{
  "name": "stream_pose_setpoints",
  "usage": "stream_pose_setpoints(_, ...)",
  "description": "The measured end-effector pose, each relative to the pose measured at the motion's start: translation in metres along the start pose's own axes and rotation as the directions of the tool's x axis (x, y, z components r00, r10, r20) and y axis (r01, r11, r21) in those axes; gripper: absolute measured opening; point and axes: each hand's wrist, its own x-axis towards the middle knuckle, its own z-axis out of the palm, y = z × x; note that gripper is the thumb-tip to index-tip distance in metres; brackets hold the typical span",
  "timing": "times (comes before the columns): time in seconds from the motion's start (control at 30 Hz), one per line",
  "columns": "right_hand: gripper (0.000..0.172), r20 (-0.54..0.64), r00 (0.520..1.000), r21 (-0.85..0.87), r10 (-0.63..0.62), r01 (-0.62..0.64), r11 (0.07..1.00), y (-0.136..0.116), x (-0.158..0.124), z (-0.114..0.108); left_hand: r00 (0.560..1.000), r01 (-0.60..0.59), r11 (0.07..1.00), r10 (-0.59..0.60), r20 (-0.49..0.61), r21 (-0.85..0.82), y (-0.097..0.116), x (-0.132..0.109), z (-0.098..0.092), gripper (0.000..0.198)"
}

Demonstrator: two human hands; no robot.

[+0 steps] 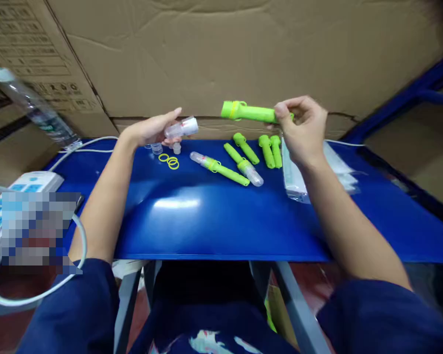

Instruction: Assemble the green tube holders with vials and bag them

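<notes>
My left hand (153, 130) is raised over the left part of the table, closed around a clear plastic cap (181, 128) with a white end. In my right hand (304, 125) is a lime-green flashlight-like tube (256, 113), gripped by its narrow end. A yellow ring circles its wider head, which points left toward the cap; the two pieces are apart. Below lie two green tubes with clear caps fitted, one a long assembled piece (220, 169) and the other a shorter one (243, 164). Yellow rings (173, 162) and small clear parts (176, 148) rest beneath my left hand.
Several bare green tubes (267, 151) lie at the back of the blue table (214, 231). Plastic bags (297, 184) sit by my right forearm. A water bottle (40, 110), a white power strip (40, 182) and cables are on the left. Cardboard (206, 59) stands behind.
</notes>
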Motion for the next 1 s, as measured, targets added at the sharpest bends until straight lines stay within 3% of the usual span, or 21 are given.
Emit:
stream_pose_setpoints(0.13,0.063,-0.044,0.998,-0.006,0.045,-0.045,0.999,0.019,-0.01,-0.017,0.994,0.105,0.962,-0.11,0.008,0.253,-0.007,-0.017,-0.026,0.056)
stream_pose_setpoints(0.3,0.051,-0.078,0.991,0.068,0.108,-0.103,0.992,0.027,-0.011,-0.025,0.949,0.288,0.75,-0.306,-0.073,0.596,-0.021,-0.015,-0.047,0.058)
stream_pose_setpoints(0.37,0.042,-0.086,0.988,0.073,0.131,-0.125,0.989,0.023,-0.011,-0.024,0.927,0.342,0.66,-0.355,-0.123,0.669,-0.03,-0.005,-0.048,0.059)
stream_pose_setpoints(0.53,0.027,-0.075,0.981,0.057,0.178,-0.174,0.983,0.011,-0.014,-0.018,0.899,0.436,0.47,-0.273,-0.343,0.768,-0.043,0.025,-0.024,0.043)
stream_pose_setpoints(0.63,0.029,-0.063,0.982,0.029,0.18,-0.178,0.984,0.007,-0.018,-0.015,0.867,0.489,0.48,-0.174,-0.467,0.729,-0.044,0.034,-0.004,0.05)
stream_pose_setpoints(0.73,0.038,-0.025,0.988,-0.009,0.155,-0.155,0.988,0.008,-0.021,-0.014,0.865,0.461,0.52,-0.085,-0.494,0.719,-0.048,0.037,0.005,0.053)
stream_pose_setpoints(0.87,0.05,0.061,0.991,-0.082,0.119,-0.114,0.99,0.016,-0.024,-0.017,0.879,0.397,0.578,-0.016,-0.477,0.713,-0.057,0.04,0.001,0.048)
stream_pose_setpoints(1.0,0.046,0.095,0.989,-0.136,0.111,-0.097,0.986,0.026,-0.024,-0.022,0.873,0.396,0.609,-0.017,-0.487,0.687,-0.048,0.037,-0.002,0.038)
